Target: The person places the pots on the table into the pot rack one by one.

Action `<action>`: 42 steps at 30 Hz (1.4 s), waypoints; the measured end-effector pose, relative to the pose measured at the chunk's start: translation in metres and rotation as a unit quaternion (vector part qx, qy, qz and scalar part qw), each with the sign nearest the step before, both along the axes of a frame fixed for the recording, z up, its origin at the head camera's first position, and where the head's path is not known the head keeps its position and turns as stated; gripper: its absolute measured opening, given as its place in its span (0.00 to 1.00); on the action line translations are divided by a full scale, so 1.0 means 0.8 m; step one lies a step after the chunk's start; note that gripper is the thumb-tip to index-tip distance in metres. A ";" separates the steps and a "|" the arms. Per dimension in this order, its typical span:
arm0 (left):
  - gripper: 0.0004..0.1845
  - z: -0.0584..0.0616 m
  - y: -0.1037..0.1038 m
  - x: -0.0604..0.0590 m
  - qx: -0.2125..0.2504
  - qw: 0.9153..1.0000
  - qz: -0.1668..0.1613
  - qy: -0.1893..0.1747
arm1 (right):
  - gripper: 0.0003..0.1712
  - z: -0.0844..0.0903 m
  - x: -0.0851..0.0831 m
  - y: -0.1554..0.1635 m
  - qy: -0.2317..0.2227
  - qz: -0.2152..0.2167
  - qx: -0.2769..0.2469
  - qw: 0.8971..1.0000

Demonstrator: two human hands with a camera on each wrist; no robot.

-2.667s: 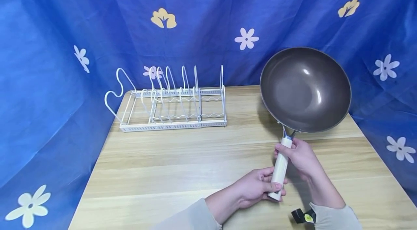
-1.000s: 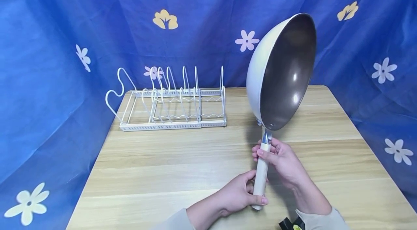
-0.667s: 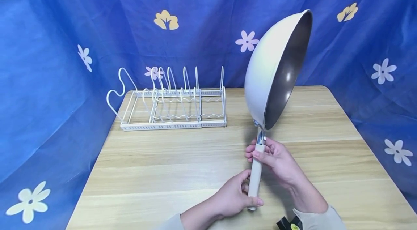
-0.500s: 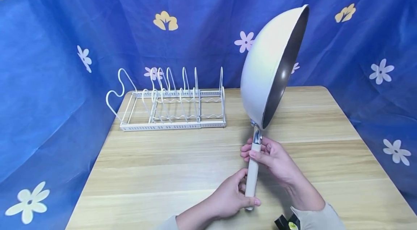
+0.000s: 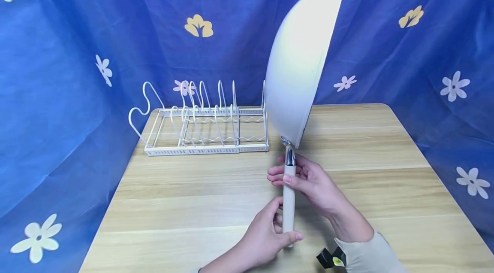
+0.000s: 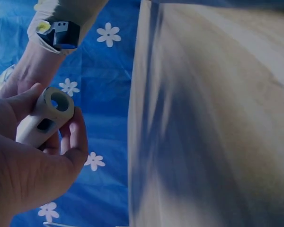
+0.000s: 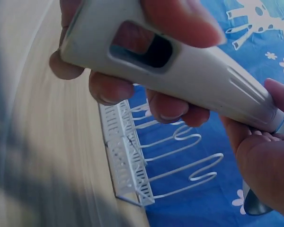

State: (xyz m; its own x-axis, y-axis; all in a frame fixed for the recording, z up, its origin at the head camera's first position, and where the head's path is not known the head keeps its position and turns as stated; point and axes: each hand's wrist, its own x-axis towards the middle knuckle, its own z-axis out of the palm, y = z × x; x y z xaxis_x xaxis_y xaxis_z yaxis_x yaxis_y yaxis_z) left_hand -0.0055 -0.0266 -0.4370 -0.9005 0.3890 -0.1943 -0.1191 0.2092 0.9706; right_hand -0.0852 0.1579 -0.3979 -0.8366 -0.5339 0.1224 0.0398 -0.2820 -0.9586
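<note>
A wok (image 5: pixel 301 58), white outside, is held on edge above the table, its bowl leaning right at the top and its dark inside turned out of sight. My left hand (image 5: pixel 264 236) grips the lower end of its cream handle (image 5: pixel 288 204); in the left wrist view the handle's hollow end (image 6: pixel 59 101) points out between thumb and fingers. Higher up, close to the metal neck, my right hand (image 5: pixel 314 185) grips the same handle. A white wire pan rack (image 5: pixel 204 149) stands just left of the wok, which overlaps its right end in the head view.
The wooden table (image 5: pixel 366 204) runs back to a blue floral curtain (image 5: pixel 235 28), which also hangs along both sides. Tall wire loops rise from the rack, with a curved pair (image 5: pixel 140 112) at its left end. A black wrist camera (image 5: pixel 331 258) sits by the right sleeve.
Both hands have carried the wok left and raised it toward the rack. The bowl has turned from facing up to standing on edge, hiding its dark inside. The rack has stayed put.
</note>
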 end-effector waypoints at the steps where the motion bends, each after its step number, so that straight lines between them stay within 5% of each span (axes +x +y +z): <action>1: 0.37 0.002 -0.001 0.000 0.002 1.000 0.004 0.002 | 0.25 0.002 -0.001 -0.002 0.002 0.003 -0.003 1.000; 11: 0.38 0.015 -0.022 0.002 0.012 1.000 0.022 -0.004 | 0.29 0.014 -0.010 -0.025 0.012 0.045 -0.019 0.999; 27: 0.34 0.031 -0.039 0.008 -0.032 0.997 0.047 0.049 | 0.25 0.028 -0.024 -0.051 0.026 0.127 -0.048 0.990; 42: 0.31 0.019 -0.034 0.008 -0.019 0.996 0.071 0.046 | 0.23 0.011 -0.040 -0.056 -0.033 0.162 -0.068 0.984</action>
State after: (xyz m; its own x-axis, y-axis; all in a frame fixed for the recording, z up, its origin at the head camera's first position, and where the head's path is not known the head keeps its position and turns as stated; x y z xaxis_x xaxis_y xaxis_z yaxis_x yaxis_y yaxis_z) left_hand 0.0010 -0.0538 -0.4217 -0.9604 0.2509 -0.1208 -0.0610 0.2339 0.9703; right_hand -0.1171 0.1129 -0.3890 -0.6330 -0.7569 0.1628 0.2098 -0.3701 -0.9050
